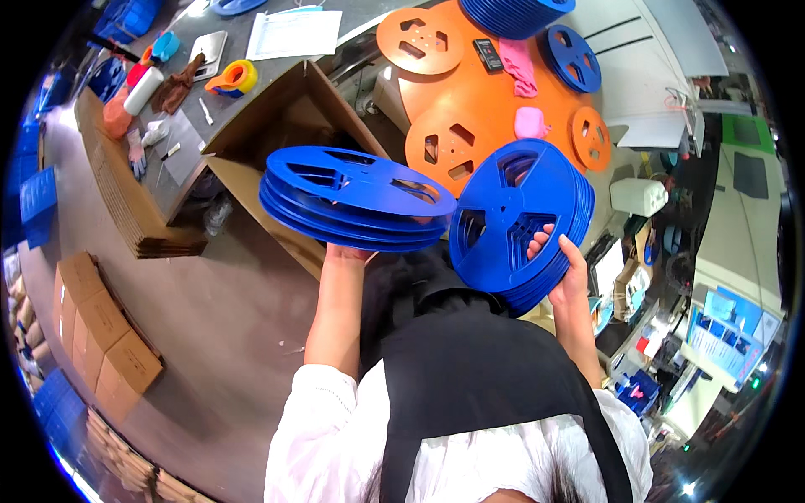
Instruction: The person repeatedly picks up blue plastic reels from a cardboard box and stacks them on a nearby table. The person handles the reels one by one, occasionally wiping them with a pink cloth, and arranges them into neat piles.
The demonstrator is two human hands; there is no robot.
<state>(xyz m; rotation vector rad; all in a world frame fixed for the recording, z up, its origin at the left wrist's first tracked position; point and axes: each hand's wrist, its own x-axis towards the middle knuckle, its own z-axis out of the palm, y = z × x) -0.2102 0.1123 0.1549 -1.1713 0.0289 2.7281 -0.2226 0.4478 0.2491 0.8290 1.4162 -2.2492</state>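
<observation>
I hold a stack of blue slotted plastic reels in each hand. My left hand point(349, 251) supports the left stack point(356, 205) from beneath. This stack is tilted nearly flat, and most of that hand's fingers are hidden under it. My right hand point(568, 267) grips the right stack point(505, 203) at its right rim, with fingertips showing through a cut-out in the front reel. That stack stands steeply on edge, its face turned to the left. The two stacks are very close together, above my lap. Behind the left stack is an open cardboard box point(340, 113).
Ahead, an orange surface point(482, 105) bears orange reels point(419, 42), more blue reels point(573, 59), a pink cloth point(518, 67) and a small black device point(486, 56). Flattened cardboard point(126, 201) leans by the grey table point(251, 92) at left. Closed cartons point(105, 335) sit on the floor.
</observation>
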